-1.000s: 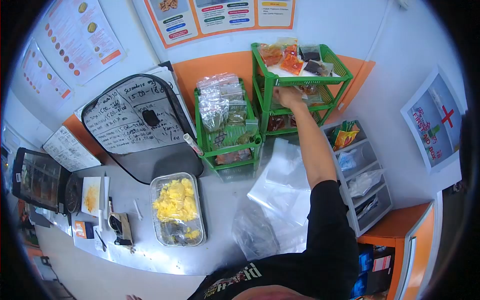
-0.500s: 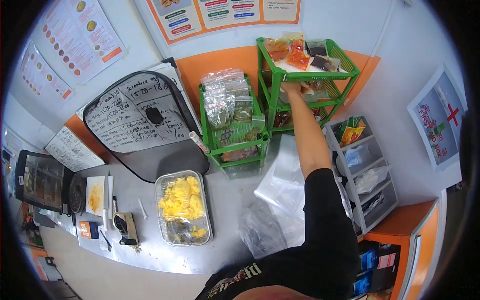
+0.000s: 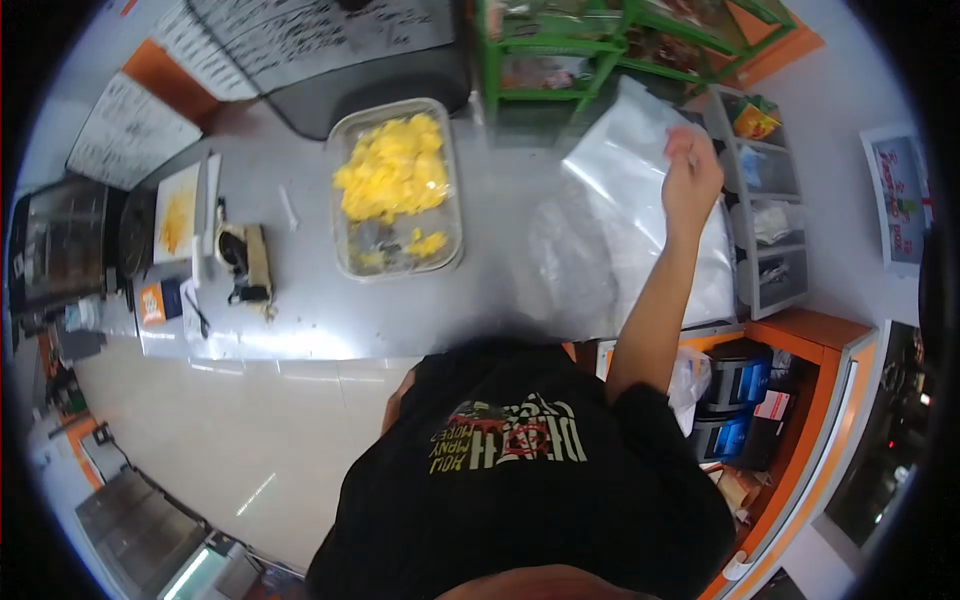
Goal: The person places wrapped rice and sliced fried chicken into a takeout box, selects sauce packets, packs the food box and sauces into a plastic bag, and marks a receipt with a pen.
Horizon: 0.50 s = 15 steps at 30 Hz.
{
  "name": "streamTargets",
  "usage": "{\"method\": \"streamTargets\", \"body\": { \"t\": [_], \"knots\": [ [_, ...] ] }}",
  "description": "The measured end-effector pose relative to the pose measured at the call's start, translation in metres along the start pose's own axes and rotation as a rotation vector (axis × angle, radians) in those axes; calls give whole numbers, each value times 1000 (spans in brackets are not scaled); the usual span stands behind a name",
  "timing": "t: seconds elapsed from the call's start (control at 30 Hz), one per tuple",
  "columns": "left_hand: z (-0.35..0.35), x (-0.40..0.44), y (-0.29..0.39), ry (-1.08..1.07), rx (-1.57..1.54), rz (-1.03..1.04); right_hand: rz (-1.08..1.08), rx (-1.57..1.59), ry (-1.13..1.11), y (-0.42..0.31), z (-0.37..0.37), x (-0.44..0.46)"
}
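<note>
My right hand is over a stack of clear plastic bags at the right of the steel counter. Its fingers are curled together and slightly smeared. Whatever they hold, if anything, cannot be made out. Only a strip of skin from my left arm shows beside the black shirt, and my left hand is out of sight. A clear tray of yellow, scrambled-egg-like food sits at the middle of the counter.
Green racks with packets stand at the back. A grey compartment organizer borders the bags. To the left lie a stained white board, a dark-and-tan object and a small orange-blue box. An orange cabinet is at right.
My right hand has come out of the green rack's middle shelf and back toward me, over the plastic bags. The view has tilted down, showing more of the shirt and floor.
</note>
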<state>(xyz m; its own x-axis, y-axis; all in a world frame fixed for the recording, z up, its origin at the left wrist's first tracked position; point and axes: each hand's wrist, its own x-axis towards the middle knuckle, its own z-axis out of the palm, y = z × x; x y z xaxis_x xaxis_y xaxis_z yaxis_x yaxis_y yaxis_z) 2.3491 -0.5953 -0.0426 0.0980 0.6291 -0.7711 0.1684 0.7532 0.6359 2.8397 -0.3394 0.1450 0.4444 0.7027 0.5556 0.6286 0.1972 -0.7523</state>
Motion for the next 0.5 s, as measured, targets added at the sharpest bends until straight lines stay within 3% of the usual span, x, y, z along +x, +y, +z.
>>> {"method": "streamTargets", "body": {
  "t": [0.13,0.2,0.27,0.3,0.33,0.43,0.5],
  "knots": [
    [-43,5,5,-258,217,85,80,179,-266,-65,21,-111],
    [-77,2,4,-359,318,90,299,314,-450,-112,31,-156],
    [-117,4,-1,-459,446,68,226,183,-708,-144,40,-199],
    [-136,14,1,-574,559,32,74,153,-841,-158,47,-217],
    [-155,17,-2,-539,590,84,-72,119,-967,-170,53,-235],
    [-166,-25,91,-504,635,245,-1,128,-1396,-202,57,-295],
    [-153,-42,134,-540,567,366,83,40,-1344,-202,61,-330]
  ]
}}
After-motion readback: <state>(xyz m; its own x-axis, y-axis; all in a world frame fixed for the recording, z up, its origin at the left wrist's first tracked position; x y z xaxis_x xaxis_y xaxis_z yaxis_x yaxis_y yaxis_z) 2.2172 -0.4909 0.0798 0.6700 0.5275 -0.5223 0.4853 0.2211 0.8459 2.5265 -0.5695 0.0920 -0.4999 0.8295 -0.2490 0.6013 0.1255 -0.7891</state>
